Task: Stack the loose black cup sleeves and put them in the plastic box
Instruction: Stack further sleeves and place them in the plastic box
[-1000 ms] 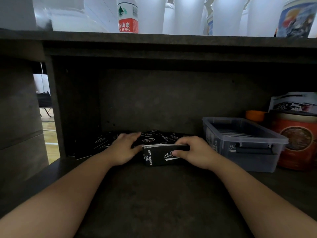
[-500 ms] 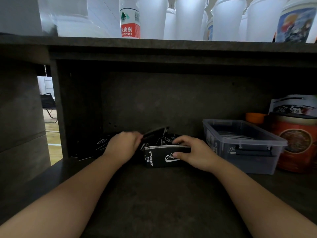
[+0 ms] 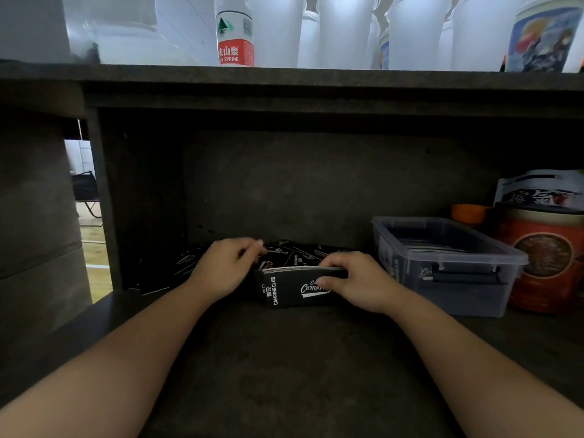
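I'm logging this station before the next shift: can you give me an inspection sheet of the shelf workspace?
Surface: dark shelf, dimly lit.
Job's things: stack of sleeves standing on edge; loose sleeves scattered behind it; plastic box to the right, open, some sleeves inside.
Clutter: red tin, orange lid, printed bag.
Hands: right hand grips the stack; left hand reaches into the loose sleeves, grasp unclear.
Cables: nothing seen.
Surroundings: upper ledge with water bottle and white cups.

The stack of black cup sleeves [image 3: 294, 287] says "CAMPING CLUB"; the water bottle [image 3: 234, 36] label reads "SPRING".
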Tool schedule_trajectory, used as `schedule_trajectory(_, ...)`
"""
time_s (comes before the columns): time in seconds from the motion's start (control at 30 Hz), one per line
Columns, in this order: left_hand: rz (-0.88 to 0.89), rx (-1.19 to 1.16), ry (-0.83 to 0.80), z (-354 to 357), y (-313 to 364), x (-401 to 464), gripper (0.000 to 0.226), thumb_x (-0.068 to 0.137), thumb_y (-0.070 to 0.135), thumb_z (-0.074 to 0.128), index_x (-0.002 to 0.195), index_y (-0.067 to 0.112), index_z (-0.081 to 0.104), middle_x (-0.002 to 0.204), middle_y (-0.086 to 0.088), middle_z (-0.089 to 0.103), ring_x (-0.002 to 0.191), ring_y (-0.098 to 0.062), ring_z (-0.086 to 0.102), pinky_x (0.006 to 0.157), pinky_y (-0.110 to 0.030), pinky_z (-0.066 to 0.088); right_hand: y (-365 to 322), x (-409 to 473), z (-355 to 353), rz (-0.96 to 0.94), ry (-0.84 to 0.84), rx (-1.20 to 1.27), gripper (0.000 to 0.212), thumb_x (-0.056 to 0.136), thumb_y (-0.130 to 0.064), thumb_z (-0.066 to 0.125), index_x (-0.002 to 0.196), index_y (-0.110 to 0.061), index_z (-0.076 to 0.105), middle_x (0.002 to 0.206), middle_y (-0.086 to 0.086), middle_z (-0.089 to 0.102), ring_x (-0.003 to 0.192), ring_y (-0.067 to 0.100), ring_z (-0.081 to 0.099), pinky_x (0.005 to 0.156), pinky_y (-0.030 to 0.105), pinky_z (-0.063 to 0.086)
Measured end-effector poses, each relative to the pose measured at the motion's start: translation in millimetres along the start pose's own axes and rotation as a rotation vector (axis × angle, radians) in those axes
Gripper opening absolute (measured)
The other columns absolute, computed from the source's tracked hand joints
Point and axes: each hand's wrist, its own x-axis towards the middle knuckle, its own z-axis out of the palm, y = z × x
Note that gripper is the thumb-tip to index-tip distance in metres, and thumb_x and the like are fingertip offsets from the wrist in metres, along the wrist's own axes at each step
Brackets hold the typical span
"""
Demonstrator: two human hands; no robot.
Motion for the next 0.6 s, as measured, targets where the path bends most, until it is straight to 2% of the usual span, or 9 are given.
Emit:
schedule_trajectory(0.03, 0.030, 0.085, -0.005, -1, -5, 1, 0.025, 0.095, 0.040, 0.055, 0.111, 0.027, 0.068, 0.098, 0.009, 0.069, 0.086, -0.002, 0.061, 0.087, -0.032, 0.050, 0, 0, -1, 0.005, -0.001, -0.003, 0.008, 0.089, -0.025, 0.067, 0.097, -0.027, 0.069, 0.097, -0.013, 0.066, 0.094, -0.003, 0.059, 0.078, 0.014, 0.044)
schedule_trajectory(0.07, 0.019, 0.148, -0.060, -1, -8, 2, 0.039, 0.089, 0.044, 0.062, 0.124, 0.026, 0.060, 0.109, 0.007, 0.065, 0.094, -0.007, 0.058, 0.093, -0.034, 0.048, 0, 0, -2, 0.008, 0.001, -0.005, 0.008, 0.090, -0.025, 0.067, 0.097, -0.026, 0.069, 0.097, -0.013, 0.066, 0.094, -0.003, 0.059, 0.077, 0.013, 0.044)
schedule_trajectory(0.13, -0.056, 0.291, -0.258, 2, -18, 1, 0.083, 0.073, 0.062, 0.066, 0.145, 0.029, 0.038, 0.132, 0.000, 0.055, 0.119, -0.017, 0.047, 0.105, -0.035, 0.040, 1, 0, -3, 0.013, 0.008, -0.010, 0.009, 0.089, -0.025, 0.067, 0.098, -0.024, 0.069, 0.097, -0.012, 0.066, 0.094, -0.002, 0.059, 0.078, 0.015, 0.044)
schedule_trajectory(0.2, -0.087, 0.426, -0.424, 5, -26, 3, 0.104, 0.058, 0.081, 0.053, 0.149, 0.039, 0.027, 0.146, -0.003, 0.043, 0.135, -0.023, 0.034, 0.111, -0.037, 0.033, 1, 0, -2, 0.019, 0.001, -0.019, 0.010, 0.090, -0.025, 0.067, 0.100, -0.024, 0.069, 0.099, -0.012, 0.066, 0.096, -0.001, 0.058, 0.081, 0.018, 0.044)
schedule_trajectory(0.27, -0.086, 0.445, -0.484, 7, -34, 5, 0.105, 0.051, 0.088, 0.044, 0.146, 0.045, 0.031, 0.150, 0.002, 0.040, 0.138, -0.022, 0.032, 0.113, -0.039, 0.031, 0, 0, -2, 0.025, -0.010, -0.020, 0.012, 0.090, -0.026, 0.066, 0.102, -0.025, 0.068, 0.102, -0.011, 0.065, 0.097, 0.000, 0.058, 0.081, 0.017, 0.044)
schedule_trajectory(0.33, -0.056, 0.419, -0.487, 5, -31, 6, 0.097, 0.055, 0.083, 0.046, 0.142, 0.042, 0.041, 0.146, 0.009, 0.047, 0.136, -0.017, 0.040, 0.112, -0.037, 0.035, -1, -1, -3, 0.027, -0.021, -0.013, 0.012, 0.091, -0.026, 0.065, 0.102, -0.026, 0.067, 0.103, -0.011, 0.065, 0.098, -0.001, 0.058, 0.081, 0.016, 0.044)
schedule_trajectory(0.43, 0.019, 0.387, -0.439, -3, -18, 4, 0.055, 0.076, 0.054, 0.061, 0.127, 0.034, 0.062, 0.124, 0.012, 0.064, 0.115, -0.007, 0.058, 0.100, -0.029, 0.046, 0, -2, -2, 0.030, -0.018, -0.004, 0.011, 0.090, -0.025, 0.066, 0.101, -0.028, 0.066, 0.102, -0.012, 0.064, 0.098, -0.001, 0.058, 0.082, 0.017, 0.044)
schedule_trajectory(0.5, 0.061, 0.370, -0.257, -10, -10, 2, 0.028, 0.085, 0.035, 0.064, 0.111, 0.029, 0.071, 0.109, 0.011, 0.071, 0.100, -0.007, 0.064, 0.090, -0.026, 0.049, 1, -2, -1, 0.032, 0.004, 0.026, 0.020, 0.089, -0.024, 0.068, 0.106, -0.032, 0.062, 0.104, -0.013, 0.063, 0.103, 0.000, 0.057, 0.085, 0.017, 0.044)
schedule_trajectory(0.6, 0.094, 0.221, 0.085, -19, -10, 2, 0.015, 0.090, 0.022, 0.062, 0.098, 0.024, 0.074, 0.094, 0.014, 0.070, 0.091, -0.006, 0.064, 0.084, -0.024, 0.049, 3, -1, 1, 0.063, 0.047, 0.062, 0.055, 0.085, -0.027, 0.073, 0.128, -0.043, 0.043, 0.117, -0.012, 0.060, 0.116, 0.006, 0.052, 0.101, 0.028, 0.041)
